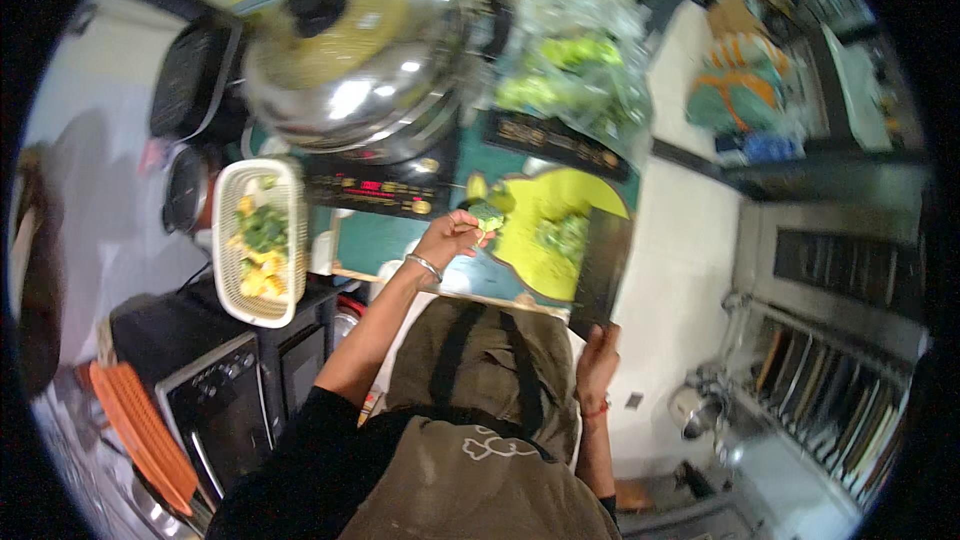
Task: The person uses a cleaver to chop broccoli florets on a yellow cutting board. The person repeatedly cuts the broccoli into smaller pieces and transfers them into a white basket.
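My left hand [448,244], a bracelet at its wrist, pinches a small broccoli floret [486,217] above the left edge of a yellow shape [540,191] on the green work surface [367,244]. My right hand [598,364] is at the near end of a broad dark cleaver [606,259], gripping its handle, which the fingers mostly hide. The blade lies over the right part of the yellow shape. Pale green cut pieces [562,236] are heaped just left of the blade and partly covered by it.
A cream plastic basket [225,240] of broccoli and yellow-orange pieces stands at left. A large lidded steel pot [345,82] sits on an induction cooker [375,191] with lit red digits. Behind the yellow shape are a black control panel [559,142] and a clear bag of green vegetables [577,67].
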Tool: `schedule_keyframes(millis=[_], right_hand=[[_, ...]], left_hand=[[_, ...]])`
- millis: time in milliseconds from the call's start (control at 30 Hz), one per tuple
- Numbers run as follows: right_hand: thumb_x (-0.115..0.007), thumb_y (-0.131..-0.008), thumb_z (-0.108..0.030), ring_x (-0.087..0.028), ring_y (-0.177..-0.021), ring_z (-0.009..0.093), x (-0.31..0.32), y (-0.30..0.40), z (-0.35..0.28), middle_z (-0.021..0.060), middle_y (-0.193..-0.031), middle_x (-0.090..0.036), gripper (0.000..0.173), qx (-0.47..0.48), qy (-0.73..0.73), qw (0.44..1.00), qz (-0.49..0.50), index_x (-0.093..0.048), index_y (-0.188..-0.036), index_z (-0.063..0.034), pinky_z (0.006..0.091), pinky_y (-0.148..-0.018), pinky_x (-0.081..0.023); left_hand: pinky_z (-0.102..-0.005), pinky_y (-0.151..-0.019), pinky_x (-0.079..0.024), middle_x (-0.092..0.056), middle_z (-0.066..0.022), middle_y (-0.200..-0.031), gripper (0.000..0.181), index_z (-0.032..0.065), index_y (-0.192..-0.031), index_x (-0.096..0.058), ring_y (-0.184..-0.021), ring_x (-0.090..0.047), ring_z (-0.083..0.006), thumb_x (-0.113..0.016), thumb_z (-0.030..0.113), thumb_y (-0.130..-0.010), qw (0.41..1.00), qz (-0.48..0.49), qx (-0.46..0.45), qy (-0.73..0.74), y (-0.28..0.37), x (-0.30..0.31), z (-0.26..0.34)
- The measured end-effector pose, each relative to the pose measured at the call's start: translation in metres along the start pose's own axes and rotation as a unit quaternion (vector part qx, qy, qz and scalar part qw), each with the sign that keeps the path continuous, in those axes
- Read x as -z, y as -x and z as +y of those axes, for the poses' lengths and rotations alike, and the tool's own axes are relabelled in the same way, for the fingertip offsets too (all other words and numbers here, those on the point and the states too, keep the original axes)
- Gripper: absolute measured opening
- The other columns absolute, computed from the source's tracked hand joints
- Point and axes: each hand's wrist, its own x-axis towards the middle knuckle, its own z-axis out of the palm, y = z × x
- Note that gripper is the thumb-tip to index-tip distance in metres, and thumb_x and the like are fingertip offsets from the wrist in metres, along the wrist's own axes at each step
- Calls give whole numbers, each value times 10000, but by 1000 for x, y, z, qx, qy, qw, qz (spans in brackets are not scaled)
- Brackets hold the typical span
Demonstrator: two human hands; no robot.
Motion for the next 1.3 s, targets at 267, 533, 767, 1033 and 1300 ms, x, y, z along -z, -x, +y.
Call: schedule_keyframes(millis=[267,533,767,1033,1300], right_hand=[[-422,-982,-228,-481,-587,266,-8,-7,-3,201,-715,-568,222,63,-43,997,-24,-466,-1022,-15,366,-552,-421],[-423,-987,-220,-362,-621,162,-18,-3,-27,84,-667,-447,209,123,-67,990,-33,-410,-928,-20,313,-549,-361],[-429,-986,-232,-376,-591,182,-17,2,-31,87,-653,-440,223,135,-40,990,-9,-408,-918,-21,339,-523,-353],[-452,-978,-236,-403,-563,169,-12,4,-15,97,-618,-465,212,49,8,999,-3,-468,-950,-26,366,-495,-358],[-451,-975,-201,-414,-530,252,-2,12,-21,173,-641,-485,199,60,-13,998,6,-430,-895,-20,356,-502,-380]], left_hand=[[-256,-688,-508,-666,-115,-1034,239,32,-1107,-536,-852,-646,-158,-588,107,-886,899,419,-125,31,140,194,2],[-224,-696,-519,-625,-125,-1097,288,33,-1178,-475,-923,-631,-172,-540,61,-899,845,398,-163,318,172,280,-42],[-271,-753,-558,-581,-77,-1013,339,36,-1209,-451,-919,-625,-183,-540,15,-882,825,404,-146,367,170,280,-51],[-364,-744,-525,-568,-101,-990,520,115,-1387,-294,-865,-579,-179,-508,106,-913,839,513,-13,181,146,326,-103],[-371,-885,-457,-562,-157,-1104,406,29,-1062,-526,-1070,-536,-299,-654,-40,-683,826,363,-329,-279,45,126,-36]])
